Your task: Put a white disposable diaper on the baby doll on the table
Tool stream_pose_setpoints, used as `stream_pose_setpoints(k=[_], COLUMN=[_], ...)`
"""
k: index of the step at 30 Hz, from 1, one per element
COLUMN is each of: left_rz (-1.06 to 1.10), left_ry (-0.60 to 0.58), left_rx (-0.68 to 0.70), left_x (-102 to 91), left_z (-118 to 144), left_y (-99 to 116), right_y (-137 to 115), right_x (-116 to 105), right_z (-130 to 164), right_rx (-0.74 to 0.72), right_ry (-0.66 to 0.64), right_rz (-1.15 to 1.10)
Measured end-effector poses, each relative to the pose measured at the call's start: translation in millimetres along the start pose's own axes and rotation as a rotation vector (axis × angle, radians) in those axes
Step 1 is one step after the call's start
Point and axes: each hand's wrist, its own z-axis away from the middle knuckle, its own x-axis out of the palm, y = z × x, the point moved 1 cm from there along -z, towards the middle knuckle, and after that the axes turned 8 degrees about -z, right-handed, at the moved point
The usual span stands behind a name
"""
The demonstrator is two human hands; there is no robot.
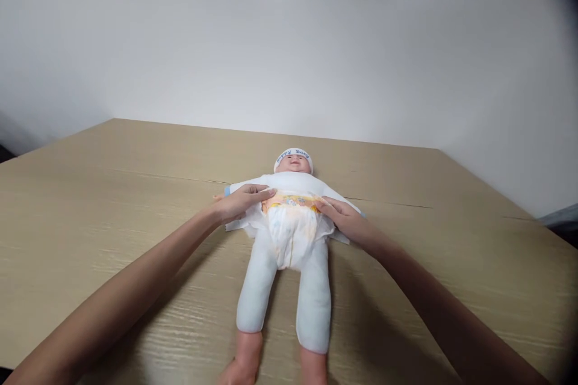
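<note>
So the baby doll point(289, 234) is flat on its back in the middle of the wooden surface point(112, 216), head away from me, diaper point(293, 231) on; my left hand point(241, 201) presses the diaper's waistband on one side, fingers flat, nothing pinched in that grip; my right hand point(336, 210) rests the same way on the other side; white partition wall point(289, 60) behind.

Baby doll point(289, 240) in white diaper point(293, 231) lies face-up, legs straight.
</note>
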Motion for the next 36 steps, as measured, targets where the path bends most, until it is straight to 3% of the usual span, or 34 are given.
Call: stream_pose_setpoints(k=[3,6,9,11,15,19,30,36], left_rz=[-0.084,-0.286,-0.553,-0.748,-1.044,-1.225,-1.299,-1.309], left_ry=[0.094,0.257,0.432,0.483,0.34,0.262,0.323,0.314], left_rx=[0.013,0.041,0.186,0.327,0.542,0.519,0.473,0.446], left_x=[-2.6,-6.4,3.1,20.4,67.9,99.2,104.1,106.7], left_z=[9,15,22,22,10,-7,-19,-18], left_y=[6,19,35,45,55,52,38,43], right_y=[1,9,22,33,54,67,67,50], right_x=[-8,-17,-20,-18,-9,-5,-11,-24], right_z=[11,21,41,56,76,78,79,73], right_rx=[-0.014,-0.036,-0.092,-0.126,-0.212,-0.24,0.116,0.019], right_ry=[0.011,0.177,0.345,0.397,0.46,0.471,0.371,0.183], right_rz=[0.02,0.08,0.308,0.471,0.634,0.636,0.505,0.111])
